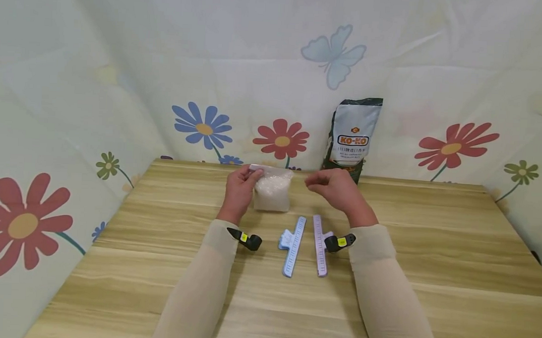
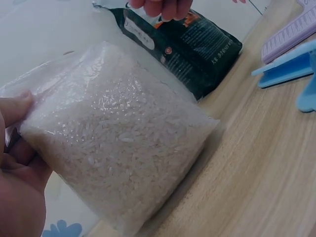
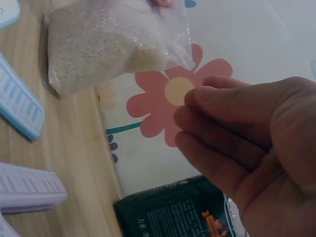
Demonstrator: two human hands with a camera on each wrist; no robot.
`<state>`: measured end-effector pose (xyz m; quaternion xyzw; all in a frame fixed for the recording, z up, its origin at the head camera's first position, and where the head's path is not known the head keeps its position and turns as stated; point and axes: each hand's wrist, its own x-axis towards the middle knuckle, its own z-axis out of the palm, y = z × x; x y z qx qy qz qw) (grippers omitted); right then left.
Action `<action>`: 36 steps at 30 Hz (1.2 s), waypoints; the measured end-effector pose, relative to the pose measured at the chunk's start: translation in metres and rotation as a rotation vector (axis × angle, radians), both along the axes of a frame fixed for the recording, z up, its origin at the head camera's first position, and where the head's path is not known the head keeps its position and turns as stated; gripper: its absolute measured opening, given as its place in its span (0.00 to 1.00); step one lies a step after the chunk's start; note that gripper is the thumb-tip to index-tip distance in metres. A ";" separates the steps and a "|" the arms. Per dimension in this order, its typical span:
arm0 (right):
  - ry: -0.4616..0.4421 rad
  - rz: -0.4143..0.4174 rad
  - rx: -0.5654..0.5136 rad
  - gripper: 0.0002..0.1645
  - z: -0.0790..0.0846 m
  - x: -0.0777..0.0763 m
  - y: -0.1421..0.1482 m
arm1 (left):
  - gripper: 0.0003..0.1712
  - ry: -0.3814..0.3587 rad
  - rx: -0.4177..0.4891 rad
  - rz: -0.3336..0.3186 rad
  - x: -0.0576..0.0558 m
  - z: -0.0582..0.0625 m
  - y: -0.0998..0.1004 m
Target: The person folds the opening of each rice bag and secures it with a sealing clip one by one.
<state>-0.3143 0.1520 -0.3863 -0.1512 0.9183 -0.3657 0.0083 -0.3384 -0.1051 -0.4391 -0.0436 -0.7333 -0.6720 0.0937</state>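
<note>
A clear plastic bag of white rice (image 1: 272, 193) stands upright, its base at the tabletop. My left hand (image 1: 241, 190) pinches its upper left corner between thumb and fingers; the left wrist view shows the thumb (image 2: 15, 109) over the film. To the right of the bag, my right hand (image 1: 338, 188) hovers apart from it. In the right wrist view, that hand's thumb lies near the index finger and the other fingers (image 3: 212, 158) are loosely bent, with nothing held. Nearer to me lie a blue bag clip (image 1: 295, 245) and a purple bag clip (image 1: 319, 246).
A dark green and white KO-KO rice package (image 1: 355, 135) stands at the back edge, behind my right hand. The wooden table (image 1: 431, 236) meets a flower-printed cloth (image 1: 257, 62) at the back and left. Black wrist cameras sit on both sleeves.
</note>
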 end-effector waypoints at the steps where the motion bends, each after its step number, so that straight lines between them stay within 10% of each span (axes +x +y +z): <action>1: -0.007 0.000 0.013 0.12 0.001 0.000 0.001 | 0.17 -0.004 0.004 0.004 0.000 0.000 0.000; 36: -0.319 0.079 0.255 0.07 0.023 0.021 0.026 | 0.16 0.005 0.052 -0.028 -0.006 -0.008 -0.002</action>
